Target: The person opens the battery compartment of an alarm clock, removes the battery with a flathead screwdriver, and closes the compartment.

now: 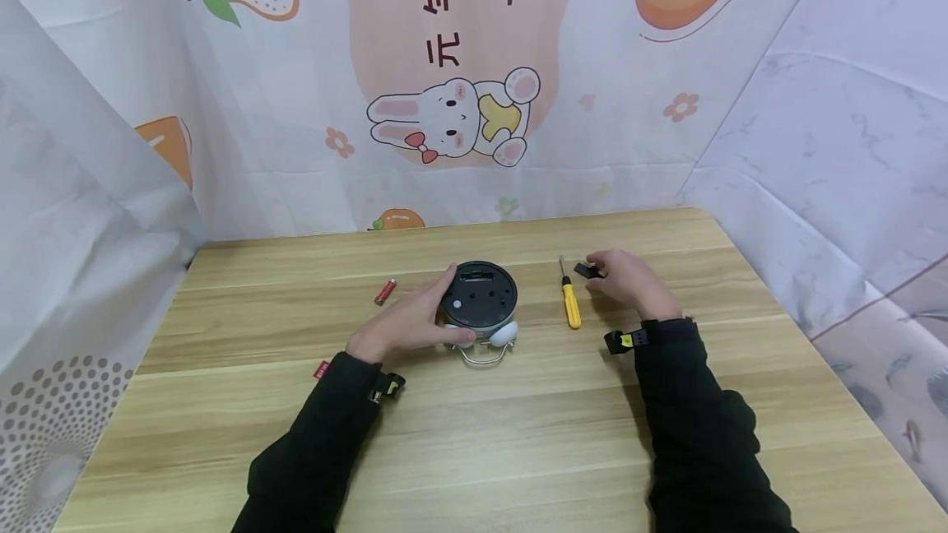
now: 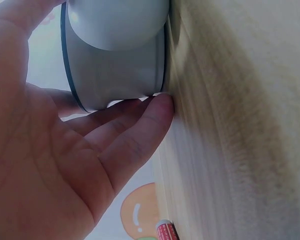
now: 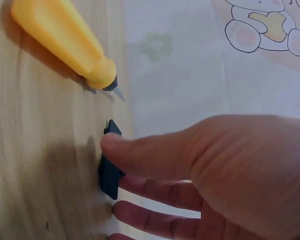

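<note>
The twin-bell alarm clock (image 1: pixel 483 311) lies face down on the worktop (image 1: pixel 481 451), exposing its battery slot (image 1: pixel 476 276); the left hand (image 1: pixel 410 317), curled round it, likely steadies it. The right hand (image 1: pixel 633 280) pinches a black cover (image 3: pixel 110 181).

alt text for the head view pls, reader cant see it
A person's left grip holds a round alarm clock, black back facing up, at a wood-grain table, while the right grip pinches a small black piece. A yellow-handled screwdriver lies between clock and piece, and a red battery lies left of the clock.
</note>
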Motion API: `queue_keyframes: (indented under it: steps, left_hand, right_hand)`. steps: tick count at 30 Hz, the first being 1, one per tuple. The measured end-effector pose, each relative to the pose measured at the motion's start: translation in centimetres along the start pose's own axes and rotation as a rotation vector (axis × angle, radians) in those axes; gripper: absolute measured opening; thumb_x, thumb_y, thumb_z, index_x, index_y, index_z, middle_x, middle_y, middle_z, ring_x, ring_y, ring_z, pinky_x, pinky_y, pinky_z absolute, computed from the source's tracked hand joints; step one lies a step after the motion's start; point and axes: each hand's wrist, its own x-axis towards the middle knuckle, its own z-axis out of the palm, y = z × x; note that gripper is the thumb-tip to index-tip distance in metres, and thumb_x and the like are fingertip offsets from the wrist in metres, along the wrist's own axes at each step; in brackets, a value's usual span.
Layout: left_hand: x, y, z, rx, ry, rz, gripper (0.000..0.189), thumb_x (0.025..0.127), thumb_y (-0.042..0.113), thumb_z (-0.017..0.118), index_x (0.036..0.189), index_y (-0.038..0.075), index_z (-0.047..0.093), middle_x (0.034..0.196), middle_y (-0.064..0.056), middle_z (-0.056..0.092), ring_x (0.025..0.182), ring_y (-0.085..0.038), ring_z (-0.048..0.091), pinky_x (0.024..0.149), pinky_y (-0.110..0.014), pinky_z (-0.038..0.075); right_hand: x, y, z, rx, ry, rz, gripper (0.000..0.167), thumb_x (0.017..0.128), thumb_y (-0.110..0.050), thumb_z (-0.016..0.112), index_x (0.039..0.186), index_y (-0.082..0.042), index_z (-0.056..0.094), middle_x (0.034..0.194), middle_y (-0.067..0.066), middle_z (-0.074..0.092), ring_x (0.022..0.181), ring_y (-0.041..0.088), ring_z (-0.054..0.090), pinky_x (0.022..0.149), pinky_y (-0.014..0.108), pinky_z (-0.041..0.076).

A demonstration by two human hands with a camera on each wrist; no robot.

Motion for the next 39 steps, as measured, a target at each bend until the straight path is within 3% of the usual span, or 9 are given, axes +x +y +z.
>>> queue_keyframes:
  steps: [5, 12, 20, 27, 39]
  left_hand:
    - [0.05, 0.05, 0.03, 0.001, -0.005, -0.007, 0.119, 0.082, 0.059, 0.078, 0.164, 0.015, 0.005, 0.166, -0.003, 0.022, 0.148, -0.015, 0.027, 0.117, -0.039, 0.029]
    - [0.04, -0.09, 0.11, 0.007, 0.000, -0.009, 0.119, 0.082, 0.061, 0.077, 0.164, 0.016, 0.005, 0.167, -0.002, 0.022, 0.148, -0.015, 0.027, 0.117, -0.040, 0.029]
    - [0.05, -0.08, 0.12, 0.019, 0.004, -0.016, 0.119, 0.081, 0.061, 0.077, 0.165, 0.017, 0.005, 0.166, -0.001, 0.024, 0.147, -0.015, 0.029, 0.116, -0.040, 0.031]
    - [-0.03, -0.01, 0.08, 0.022, 0.006, -0.015, 0.119, 0.081, 0.062, 0.078, 0.165, 0.017, 0.005, 0.166, -0.002, 0.023, 0.147, -0.015, 0.029, 0.116, -0.040, 0.031]
    - [-0.08, 0.15, 0.06, 0.021, 0.006, -0.022, 0.119, 0.081, 0.061, 0.078, 0.165, 0.016, 0.006, 0.166, -0.001, 0.023, 0.147, -0.015, 0.029, 0.116, -0.041, 0.031]
  right_hand:
    - [0.25, 0.31, 0.25, -0.044, 0.014, -0.013, 0.033, 0.094, -0.005, 0.069, 0.125, 0.007, 0.064, 0.116, 0.028, 0.065, 0.097, 0.037, 0.060, 0.088, 0.054, 0.047]
    - [0.56, 0.77, 0.56, -0.076, 0.012, -0.026, 0.028, 0.094, -0.004, 0.068, 0.120, 0.008, 0.067, 0.106, 0.023, 0.068, 0.087, 0.032, 0.059, 0.083, 0.050, 0.048]
    - [0.44, 0.81, 0.63, -0.024, -0.001, 0.026, 0.036, 0.096, -0.004, 0.065, 0.128, 0.010, 0.062, 0.110, 0.027, 0.065, 0.095, 0.036, 0.061, 0.084, 0.051, 0.049]
    - [0.41, 0.77, 0.66, -0.010, -0.006, 0.049, 0.037, 0.096, -0.005, 0.065, 0.130, 0.008, 0.061, 0.110, 0.026, 0.064, 0.092, 0.035, 0.060, 0.081, 0.048, 0.048]
    - [0.29, 0.67, 0.66, 0.022, 0.007, 0.049, 0.028, 0.097, -0.006, 0.066, 0.123, 0.003, 0.061, 0.104, 0.021, 0.064, 0.088, 0.033, 0.059, 0.077, 0.046, 0.047]
